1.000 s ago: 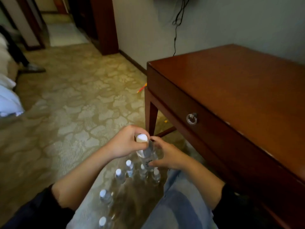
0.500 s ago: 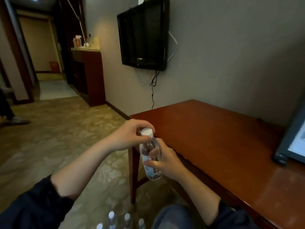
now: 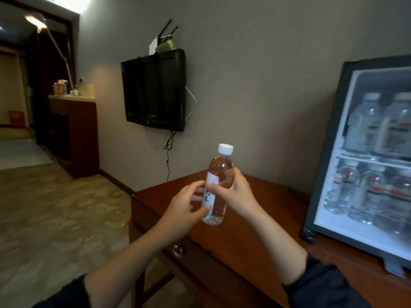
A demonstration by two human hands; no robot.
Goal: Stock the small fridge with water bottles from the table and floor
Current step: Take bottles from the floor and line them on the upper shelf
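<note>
1. Water bottle first: it is held in the air above the left end of the bench, between both hands, well to the left of the fridge.
2. My left hand is at the bottle's lower part. Its thumb tip and fingertips pinch the bottle lightly near the base and the label edge, and the fingers are only loosely curled.
3. The bottle's long axis is close to upright, with the white cap on top leaning a little to the right, toward the fridge.
4. My right hand has the firmer hold. Its fingers wrap round the far side of the bottle's middle and its thumb lies across the label.
5. The fridge stands on the right end of the bench, lit inside. Stocked bottles stand on its upper level and more stand below the shelf. I cannot tell whether a glass door covers the front.
6. As I judge it, the coming move goes rightward. The right hand is the nearer one, so it should carry the bottle over upright once the left hand lets go.
</note>
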